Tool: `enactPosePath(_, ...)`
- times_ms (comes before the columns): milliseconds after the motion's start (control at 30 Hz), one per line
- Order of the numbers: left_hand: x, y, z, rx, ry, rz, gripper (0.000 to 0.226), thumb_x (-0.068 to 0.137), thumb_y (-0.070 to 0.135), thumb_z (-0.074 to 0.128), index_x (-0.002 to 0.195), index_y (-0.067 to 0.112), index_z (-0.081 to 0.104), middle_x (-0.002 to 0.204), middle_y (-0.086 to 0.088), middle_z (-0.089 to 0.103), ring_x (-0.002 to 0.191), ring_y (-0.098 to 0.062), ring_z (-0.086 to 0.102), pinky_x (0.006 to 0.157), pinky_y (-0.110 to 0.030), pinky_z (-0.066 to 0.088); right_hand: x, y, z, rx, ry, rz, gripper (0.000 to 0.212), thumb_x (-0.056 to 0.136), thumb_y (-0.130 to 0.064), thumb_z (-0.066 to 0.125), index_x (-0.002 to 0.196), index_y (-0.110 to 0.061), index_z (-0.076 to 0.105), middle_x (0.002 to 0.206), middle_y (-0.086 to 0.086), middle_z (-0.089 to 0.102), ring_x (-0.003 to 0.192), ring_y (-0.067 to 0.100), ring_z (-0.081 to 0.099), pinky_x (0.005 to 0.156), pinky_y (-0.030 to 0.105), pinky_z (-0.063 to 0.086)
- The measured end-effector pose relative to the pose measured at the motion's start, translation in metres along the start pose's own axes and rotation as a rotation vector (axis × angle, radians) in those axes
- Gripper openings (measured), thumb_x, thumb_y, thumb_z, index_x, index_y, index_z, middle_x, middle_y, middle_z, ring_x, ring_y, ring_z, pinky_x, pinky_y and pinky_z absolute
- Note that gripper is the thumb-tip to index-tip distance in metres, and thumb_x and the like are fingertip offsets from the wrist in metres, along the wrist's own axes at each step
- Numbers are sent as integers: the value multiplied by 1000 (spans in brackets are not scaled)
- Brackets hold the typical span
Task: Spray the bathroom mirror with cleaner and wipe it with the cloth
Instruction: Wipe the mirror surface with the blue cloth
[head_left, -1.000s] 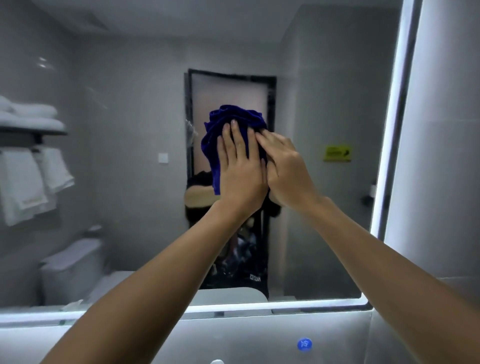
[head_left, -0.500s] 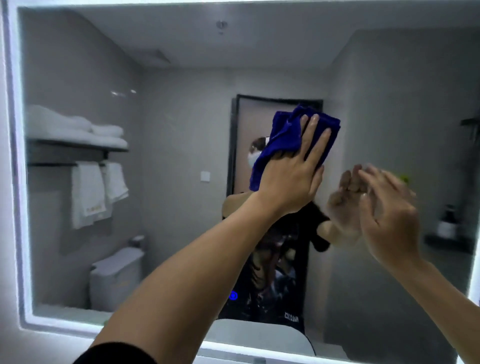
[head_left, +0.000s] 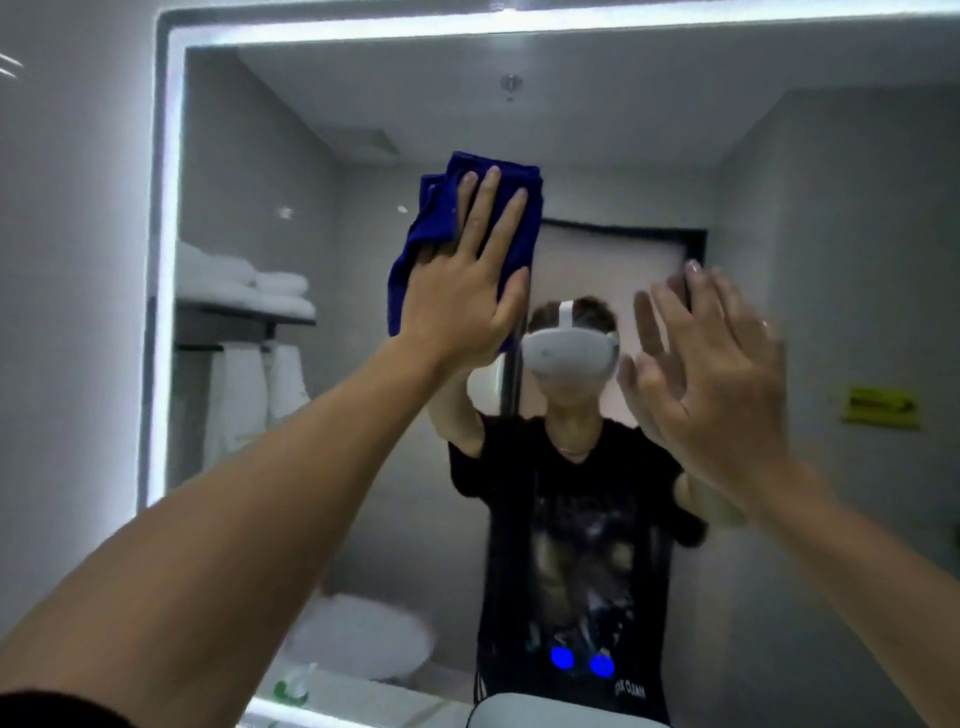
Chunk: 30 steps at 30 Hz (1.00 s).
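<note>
Little writing can be read: the yellow sign (head_left: 880, 408) reflected at right carries dark marks too blurred to make out, and the mirrored white letters low on the reflected black shirt (head_left: 574, 561) are too small to read. The cloth (head_left: 441, 228) is deep blue, bunched and folded in soft ridges, and sits high on the mirror (head_left: 779, 208), left of centre. The left hand (head_left: 462, 301) presses it flat against the glass, fingers (head_left: 488, 208) spread open over the fabric rather than curled round it. The right hand (head_left: 717, 384) is held up near the glass, well apart from the cloth, fingers open and empty (whether it touches the mirror cannot be told). A lit strip frames the mirror, and folded white towels (head_left: 244, 283) on a shelf show in the reflection at left.
</note>
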<state>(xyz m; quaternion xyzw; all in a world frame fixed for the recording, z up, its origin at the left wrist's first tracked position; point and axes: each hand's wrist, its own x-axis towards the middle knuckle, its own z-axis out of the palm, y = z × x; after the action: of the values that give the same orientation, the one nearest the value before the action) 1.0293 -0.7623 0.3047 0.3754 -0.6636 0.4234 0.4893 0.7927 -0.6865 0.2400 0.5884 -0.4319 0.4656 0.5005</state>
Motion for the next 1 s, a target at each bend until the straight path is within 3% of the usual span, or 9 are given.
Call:
enactPosePath(133,-30,-69,-4,9,9,-109,65,99,40,33,157,18,13,165,-6,7,152,-23,2,119,-29,-2,46,-56,31,-32,3,-48,60,94,-39,51,148,-17,41,158,12,33,147,29,27,113,47,24)
enactPosePath(267,-67,-131,-9,-9,-1,-275,66,97,37,31,157,18,12,165,-5,6,152,-21,1,119,-31,2,80,-115,57,-41,-56,-109,63,94,-46,42,152,-20,35,160,13,27,149,29,22,116,46,18)
enactPosePath(400,-87,-159,-10,-41,-34,-296,67,96,38,27,157,19,7,165,-4,2,152,-20,-3,124,-44,7,94,-169,77,-56,-100,-214,66,95,-50,38,154,-21,28,162,11,22,151,28,16,120,50,18)
enactPosePath(500,-88,-161,-13,-56,-47,-300,68,96,42,24,157,19,5,165,-4,0,152,-20,-5,123,-42,8,98,-190,84,-36,-101,-219,67,95,-50,38,154,-20,28,162,12,23,151,28,17,120,51,18)
enactPosePath(700,-80,-143,-11,-34,-39,-318,69,97,56,17,156,25,-1,165,-1,-8,151,-20,-13,117,-34,-8,92,-147,68,-106,-111,-179,66,96,-49,38,154,-18,29,162,11,24,151,28,18,120,50,18)
enactPosePath(800,-71,-125,-10,-33,-17,-297,66,99,55,17,157,25,5,166,-3,-2,152,-20,-9,118,-35,-6,84,-109,55,-128,-109,-136,66,95,-50,37,154,-19,30,162,10,25,151,27,19,120,48,17)
enactPosePath(900,-54,-86,-9,-45,-24,-159,66,99,58,11,157,25,9,166,-4,1,152,-20,-6,120,-35,-6,70,-81,41,-124,-99,-90,67,96,-48,41,153,-17,30,161,11,27,150,26,21,119,47,17)
enactPosePath(1000,-36,-25,-5,-78,-36,-62,65,100,56,18,157,23,15,165,-5,4,152,-21,-3,120,-36,6,55,-59,23,-44,-33,-59,63,96,-42,46,151,-13,35,158,12,33,148,26,26,118,46,21)
